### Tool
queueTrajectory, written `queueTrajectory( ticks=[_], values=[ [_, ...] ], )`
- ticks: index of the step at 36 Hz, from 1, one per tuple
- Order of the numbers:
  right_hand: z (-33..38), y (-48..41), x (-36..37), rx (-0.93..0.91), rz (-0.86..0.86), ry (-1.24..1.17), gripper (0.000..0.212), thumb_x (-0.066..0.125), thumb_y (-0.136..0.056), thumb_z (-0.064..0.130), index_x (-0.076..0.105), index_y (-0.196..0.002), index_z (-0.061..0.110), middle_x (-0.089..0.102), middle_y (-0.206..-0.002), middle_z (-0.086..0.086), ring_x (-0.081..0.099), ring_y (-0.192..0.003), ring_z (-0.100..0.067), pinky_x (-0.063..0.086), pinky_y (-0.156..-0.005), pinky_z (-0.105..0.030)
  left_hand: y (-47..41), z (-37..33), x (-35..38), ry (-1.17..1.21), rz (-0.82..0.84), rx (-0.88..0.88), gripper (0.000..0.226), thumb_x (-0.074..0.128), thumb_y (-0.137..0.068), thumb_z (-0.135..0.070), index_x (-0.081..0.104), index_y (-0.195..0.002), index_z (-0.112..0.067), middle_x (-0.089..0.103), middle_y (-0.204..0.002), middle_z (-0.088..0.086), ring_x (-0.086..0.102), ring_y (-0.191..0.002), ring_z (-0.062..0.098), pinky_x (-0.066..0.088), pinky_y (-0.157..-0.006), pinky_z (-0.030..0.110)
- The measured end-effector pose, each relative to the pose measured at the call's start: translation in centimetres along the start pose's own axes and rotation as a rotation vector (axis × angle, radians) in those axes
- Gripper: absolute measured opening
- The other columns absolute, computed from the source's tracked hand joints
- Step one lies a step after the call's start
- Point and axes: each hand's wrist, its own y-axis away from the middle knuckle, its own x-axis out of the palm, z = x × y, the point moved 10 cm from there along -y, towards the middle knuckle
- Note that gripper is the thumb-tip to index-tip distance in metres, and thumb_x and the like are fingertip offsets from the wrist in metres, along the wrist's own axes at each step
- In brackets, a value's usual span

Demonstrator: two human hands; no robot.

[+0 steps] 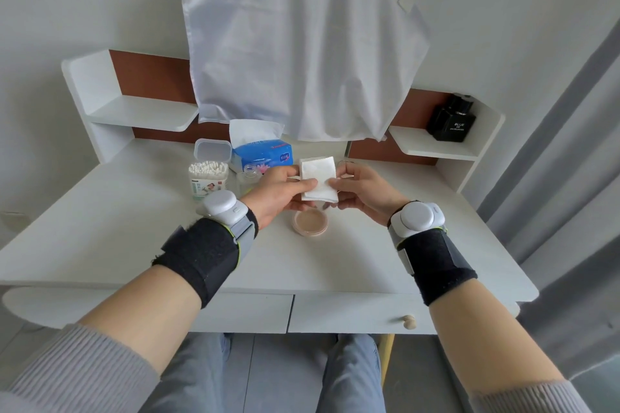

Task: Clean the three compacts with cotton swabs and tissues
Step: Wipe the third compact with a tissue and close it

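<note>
A folded white tissue (318,178) is held between both hands above the desk. My left hand (278,193) pinches its left edge and my right hand (360,193) pinches its right edge. Below the hands, one round compact (309,223) lies on the white desk (134,228), showing beige powder. Another compact's rim (349,163) peeks out behind my right hand; I cannot tell more. A clear box of cotton swabs (208,178) with its lid up stands at the back left, beside a blue tissue pack (263,152).
A small clear jar (250,174) stands between the swab box and my left hand. White cloth (302,43) hangs over the middle of the desk's back. A black perfume bottle (452,119) sits on the right shelf. A drawer knob (409,322) sticks out below the front edge.
</note>
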Motion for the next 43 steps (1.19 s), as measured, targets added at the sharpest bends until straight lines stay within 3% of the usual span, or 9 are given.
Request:
queueTrajectory(
  ticks=[3, 7, 13, 19, 24, 32, 35, 38, 43],
  values=[
    [0.1, 0.0, -0.1, -0.03, 0.012, -0.061, 0.01, 0.055, -0.092, 0.002, 0.054, -0.098, 0.009, 0.063, -0.081, -0.019, 0.063, -0.065, -0.026, 0.05, -0.057, -0.023, 0.0, -0.3, 0.3, 0.062, 0.051, 0.038, 0.02, 0.058, -0.092, -0.005, 0.061, -0.111, -0.01, 0.069, -0.09, 0.013, 0.066, -0.065, 0.017, 0.053, -0.054, 0.021],
    [0.2, 0.1, 0.0, -0.04, 0.018, -0.106, 0.023, 0.046, -0.093, -0.005, 0.056, -0.082, 0.012, 0.066, -0.068, -0.009, 0.064, -0.059, -0.02, 0.05, -0.056, -0.022, 0.1, -0.6, 0.3, 0.101, 0.059, 0.074, 0.025, 0.047, -0.094, 0.006, 0.065, -0.097, -0.01, 0.066, -0.087, 0.012, 0.063, -0.058, 0.011, 0.053, -0.054, 0.02],
    [0.1, 0.0, 0.2, -0.025, 0.015, -0.157, 0.027, 0.039, -0.092, -0.007, 0.055, -0.078, 0.01, 0.066, -0.066, -0.009, 0.064, -0.055, -0.02, 0.051, -0.055, -0.023, 0.1, -0.6, 0.1, 0.094, 0.069, 0.07, 0.032, 0.041, -0.094, 0.009, 0.066, -0.085, -0.008, 0.065, -0.069, 0.007, 0.06, -0.053, 0.013, 0.051, -0.051, 0.021],
    [-0.1, -0.3, 0.3, -0.03, -0.012, -0.177, 0.027, 0.033, -0.089, -0.004, 0.053, -0.075, 0.008, 0.063, -0.067, -0.013, 0.061, -0.057, -0.028, 0.05, -0.054, -0.026, 0.4, -0.7, 0.5, 0.15, 0.105, 0.067, 0.035, 0.038, -0.096, 0.007, 0.065, -0.08, -0.006, 0.065, -0.074, 0.012, 0.06, -0.057, 0.017, 0.051, -0.053, 0.024],
    [-0.3, -0.7, 0.2, -0.032, -0.046, -0.179, 0.011, 0.05, -0.078, 0.015, 0.058, -0.074, 0.009, 0.06, -0.076, -0.016, 0.058, -0.065, -0.03, 0.05, -0.065, -0.036, 0.3, -0.9, 0.2, 0.085, 0.068, 0.058, 0.034, 0.037, -0.091, 0.009, 0.064, -0.075, -0.002, 0.061, -0.073, 0.017, 0.061, -0.057, 0.019, 0.051, -0.053, 0.025],
    [0.0, -0.8, 0.4, -0.13, -0.043, -0.111, 0.018, 0.07, -0.073, 0.005, 0.059, -0.087, 0.01, 0.054, -0.09, -0.025, 0.051, -0.083, -0.039, 0.041, -0.087, -0.06, 0.1, -0.8, -0.3, 0.1, -0.006, 0.036, 0.03, 0.053, -0.095, -0.017, 0.061, -0.069, -0.004, 0.062, -0.076, 0.013, 0.06, -0.063, 0.025, 0.051, -0.052, 0.027],
    [0.1, -0.7, 0.4, -0.138, -0.048, -0.065, 0.033, 0.072, -0.071, 0.005, 0.055, -0.099, 0.009, 0.054, -0.089, -0.026, 0.053, -0.08, -0.035, 0.045, -0.081, -0.052, 0.1, -1.0, -0.2, -0.018, -0.006, 0.102, 0.016, 0.063, -0.089, -0.004, 0.053, -0.077, -0.007, 0.06, -0.077, 0.015, 0.063, -0.062, 0.023, 0.055, -0.057, 0.026],
    [0.2, -0.6, 0.0, -0.151, -0.095, -0.042, 0.035, 0.073, -0.073, 0.0, 0.056, -0.102, 0.01, 0.057, -0.084, -0.022, 0.056, -0.078, -0.031, 0.046, -0.077, -0.045, -0.1, -0.8, -0.5, -0.041, -0.032, 0.13, 0.03, 0.066, -0.083, 0.007, 0.042, -0.084, -0.01, 0.063, -0.086, 0.016, 0.067, -0.063, 0.02, 0.057, -0.06, 0.028],
    [-0.3, -0.6, 0.4, -0.125, -0.118, -0.105, 0.018, 0.07, -0.076, 0.013, 0.06, -0.089, 0.006, 0.059, -0.09, -0.022, 0.055, -0.082, -0.036, 0.044, -0.081, -0.053, -0.3, -1.1, -0.7, -0.005, -0.08, 0.171, 0.034, 0.067, -0.081, 0.008, 0.039, -0.083, -0.012, 0.065, -0.089, 0.014, 0.069, -0.063, 0.023, 0.058, -0.063, 0.03]
  ],
)
